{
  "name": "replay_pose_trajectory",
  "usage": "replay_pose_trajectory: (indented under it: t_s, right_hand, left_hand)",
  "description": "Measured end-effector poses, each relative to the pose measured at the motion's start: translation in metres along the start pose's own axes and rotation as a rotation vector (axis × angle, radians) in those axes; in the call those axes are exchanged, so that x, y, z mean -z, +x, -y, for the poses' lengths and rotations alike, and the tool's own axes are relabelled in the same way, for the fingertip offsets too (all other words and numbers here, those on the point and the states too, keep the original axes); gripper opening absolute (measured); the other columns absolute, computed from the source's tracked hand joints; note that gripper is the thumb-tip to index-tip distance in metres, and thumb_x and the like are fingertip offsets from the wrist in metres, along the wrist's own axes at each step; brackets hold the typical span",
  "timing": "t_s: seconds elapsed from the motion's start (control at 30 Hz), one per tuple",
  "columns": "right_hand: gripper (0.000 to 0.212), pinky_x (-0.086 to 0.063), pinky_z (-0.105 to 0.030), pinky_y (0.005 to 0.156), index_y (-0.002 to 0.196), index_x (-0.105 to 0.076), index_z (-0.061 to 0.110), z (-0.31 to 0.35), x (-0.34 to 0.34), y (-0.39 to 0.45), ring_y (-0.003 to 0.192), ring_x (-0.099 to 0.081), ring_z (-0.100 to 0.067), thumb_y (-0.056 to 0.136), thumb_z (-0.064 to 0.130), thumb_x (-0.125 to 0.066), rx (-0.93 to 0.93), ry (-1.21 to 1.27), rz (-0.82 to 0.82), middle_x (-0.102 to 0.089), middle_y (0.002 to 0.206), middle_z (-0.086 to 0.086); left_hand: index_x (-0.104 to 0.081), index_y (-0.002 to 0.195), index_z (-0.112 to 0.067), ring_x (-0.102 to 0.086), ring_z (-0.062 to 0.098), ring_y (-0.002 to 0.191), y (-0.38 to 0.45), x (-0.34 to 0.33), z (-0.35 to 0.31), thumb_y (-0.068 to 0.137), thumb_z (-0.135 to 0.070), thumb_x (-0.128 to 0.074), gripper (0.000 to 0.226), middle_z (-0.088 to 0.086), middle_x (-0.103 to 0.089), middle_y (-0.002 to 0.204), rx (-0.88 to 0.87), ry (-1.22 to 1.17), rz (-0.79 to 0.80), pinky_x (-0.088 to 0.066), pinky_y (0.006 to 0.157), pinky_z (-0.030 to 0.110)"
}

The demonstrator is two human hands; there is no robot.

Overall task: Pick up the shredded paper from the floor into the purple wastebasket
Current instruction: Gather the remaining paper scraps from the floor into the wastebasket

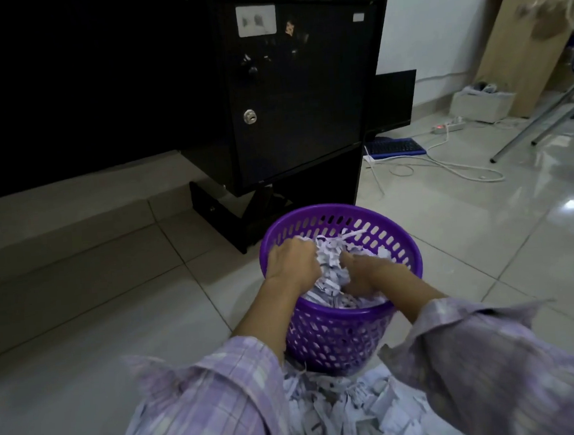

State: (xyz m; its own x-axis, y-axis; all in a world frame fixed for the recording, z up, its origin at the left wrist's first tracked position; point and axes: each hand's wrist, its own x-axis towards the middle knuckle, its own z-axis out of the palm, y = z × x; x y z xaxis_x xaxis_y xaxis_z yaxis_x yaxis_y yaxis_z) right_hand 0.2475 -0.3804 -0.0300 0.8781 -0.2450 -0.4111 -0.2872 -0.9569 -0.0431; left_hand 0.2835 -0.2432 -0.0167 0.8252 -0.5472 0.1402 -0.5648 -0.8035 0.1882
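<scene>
Purple plastic basket (347, 319) stands upright on glossy pale floor tiles (489, 270), round, tapering down, walls perforated with oval slots, rim smooth. Both hands are inside its mouth. Left hand (291, 263) at the left rim, knuckles up, fingers curled into a wad of paper (330, 265). Right hand (360, 273) lower, right of centre, fingers dug into the same wad and mostly buried; it looks like a grip, not sharp enough to be sure. The wad is white shredded strips, crinkled, some with dark print, filling the basket close to the rim.

More of the shreds, a loose pile (348, 408), lie on the floor, touching the basket's near side, between the two lilac checked sleeves (204, 405).

Behind the basket: a black cabinet (296, 89), flat matte door, round metal lock (250, 116), white sticker at top. Right of it a blue keyboard (395, 147), white cables (453, 166), chrome chair legs (539, 125), all on the floor.
</scene>
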Motion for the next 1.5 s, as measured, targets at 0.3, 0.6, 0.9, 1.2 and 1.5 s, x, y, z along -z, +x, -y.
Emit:
replay_pose_trajectory:
  t_s: [0.3,0.6,0.9,1.2,1.5]
  right_hand:
    - [0.067,-0.036,-0.046,0.104,0.148,-0.031,0.024,-0.002,0.028,-0.037,0.133,-0.041,-0.031,0.090,0.055,-0.046,-0.007,-0.010,-0.157,-0.038,0.150,-0.007]
    - [0.048,-0.041,-0.046,0.104,0.138,-0.047,0.022,0.012,0.036,-0.092,0.130,-0.043,-0.030,0.093,0.036,-0.053,0.059,0.106,-0.392,-0.039,0.146,-0.008]
    - [0.023,-0.055,-0.046,0.082,0.094,-0.071,0.008,0.045,-0.006,-0.156,0.092,-0.063,-0.032,0.087,0.009,-0.050,0.196,0.358,-0.472,-0.069,0.104,-0.013]
    - [0.021,-0.051,-0.036,0.092,0.107,-0.069,0.012,0.069,-0.132,-0.171,0.106,-0.060,-0.024,0.088,0.017,-0.061,0.189,0.430,-0.167,-0.065,0.116,-0.009]
    - [0.105,-0.024,-0.042,0.117,0.152,-0.017,0.019,0.106,-0.236,-0.184,0.147,-0.015,-0.026,0.072,0.065,-0.068,0.111,0.418,0.143,-0.013,0.160,-0.006]
  left_hand:
    - [-0.062,0.117,-0.011,-0.059,0.030,0.107,-0.023,0.022,0.004,0.095,-0.024,-0.045,0.031,0.012,-0.063,0.118,0.036,-0.074,-0.017,-0.047,0.083,0.037]
    - [-0.059,0.118,-0.007,-0.057,0.030,0.108,-0.074,0.049,0.004,0.093,-0.020,-0.046,0.031,0.012,-0.060,0.120,0.035,-0.066,-0.054,-0.045,0.078,0.035]
    - [-0.060,0.113,-0.010,-0.057,0.028,0.106,-0.161,0.046,0.018,0.092,-0.022,-0.044,0.028,0.010,-0.060,0.118,0.122,-0.124,-0.015,-0.043,0.077,0.032]
    - [-0.060,0.117,-0.006,-0.058,0.031,0.109,-0.260,-0.017,0.061,0.094,-0.022,-0.047,0.031,0.014,-0.061,0.122,0.270,-0.167,0.123,-0.046,0.084,0.031]
    - [-0.047,0.130,-0.006,-0.048,0.029,0.124,-0.353,-0.085,0.098,0.095,-0.030,-0.048,0.042,0.014,-0.049,0.133,0.512,-0.252,0.320,-0.043,0.099,0.036]
